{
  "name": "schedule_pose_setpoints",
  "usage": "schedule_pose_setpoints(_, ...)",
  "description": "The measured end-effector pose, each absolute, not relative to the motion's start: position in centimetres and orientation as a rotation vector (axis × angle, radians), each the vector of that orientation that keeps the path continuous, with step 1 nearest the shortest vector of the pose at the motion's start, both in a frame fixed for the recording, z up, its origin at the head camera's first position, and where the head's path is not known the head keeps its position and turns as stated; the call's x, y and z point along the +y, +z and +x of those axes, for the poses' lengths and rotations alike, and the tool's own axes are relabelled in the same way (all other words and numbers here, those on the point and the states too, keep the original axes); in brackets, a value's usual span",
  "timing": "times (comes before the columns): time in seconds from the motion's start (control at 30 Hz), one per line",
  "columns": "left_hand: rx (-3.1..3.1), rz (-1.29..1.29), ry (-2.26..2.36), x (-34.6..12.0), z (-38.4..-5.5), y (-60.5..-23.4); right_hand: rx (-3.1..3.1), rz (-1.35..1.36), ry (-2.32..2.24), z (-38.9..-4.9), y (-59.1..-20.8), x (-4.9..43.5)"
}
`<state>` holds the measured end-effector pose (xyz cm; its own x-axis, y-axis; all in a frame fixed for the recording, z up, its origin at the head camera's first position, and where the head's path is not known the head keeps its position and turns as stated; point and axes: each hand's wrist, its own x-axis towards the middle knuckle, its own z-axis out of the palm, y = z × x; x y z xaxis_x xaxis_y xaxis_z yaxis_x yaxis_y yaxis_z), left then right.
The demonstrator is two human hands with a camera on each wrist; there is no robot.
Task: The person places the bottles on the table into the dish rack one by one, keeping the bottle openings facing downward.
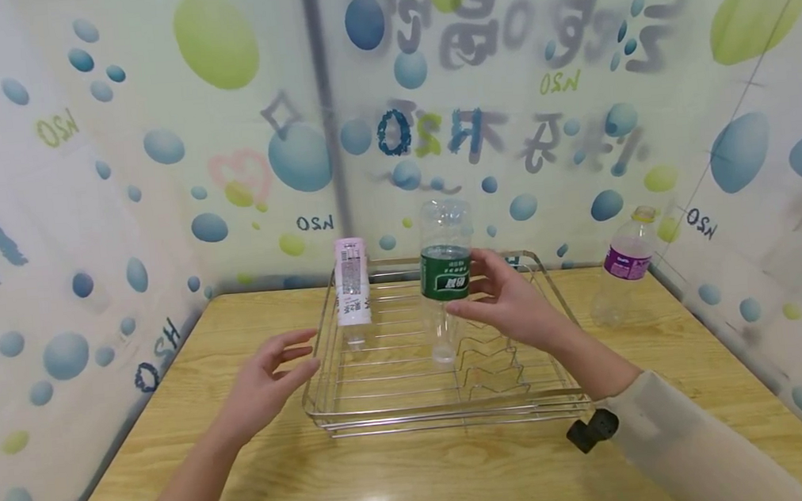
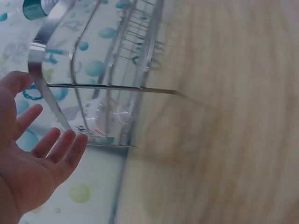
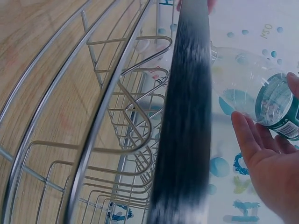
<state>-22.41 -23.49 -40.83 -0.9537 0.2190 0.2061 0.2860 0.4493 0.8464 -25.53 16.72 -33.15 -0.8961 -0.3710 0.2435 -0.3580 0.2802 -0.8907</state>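
Note:
A clear plastic bottle with a green label (image 1: 445, 274) is neck down over the wire dish rack (image 1: 400, 406). My right hand (image 1: 513, 302) grips it around the label from the right, thumb in front and fingers behind; the right wrist view shows the fingers (image 3: 254, 135) along its side. Beside the rack's left rim is my left hand (image 1: 266, 386), fingers spread and holding nothing; in the left wrist view its fingertips come close to the metal band. A pink-and-white labelled bottle (image 1: 352, 282) stands neck down in the rack's left back part.
A clear bottle with a purple label (image 1: 626, 261) and yellow cap stands at the table's right back. Wavy wire dividers (image 1: 493, 370) fill the rack's right part. The wooden table (image 1: 393, 482) is enclosed by patterned curtains (image 1: 390, 124) at the back and sides.

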Motion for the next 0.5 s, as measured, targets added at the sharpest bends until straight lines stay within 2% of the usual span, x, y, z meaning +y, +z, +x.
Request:
schedule_pose_setpoints(0.3,-2.55,-0.634,-1.803,-23.3,-22.2,-43.0,2.529,-0.689,-1.724,-26.4,-32.9,16.3)
schedule_pose_setpoints(0.5,-2.47,-0.65,-1.963,-23.2,-22.3,-43.6,2.527,-0.706,-1.737,-27.4,-31.7,15.4)
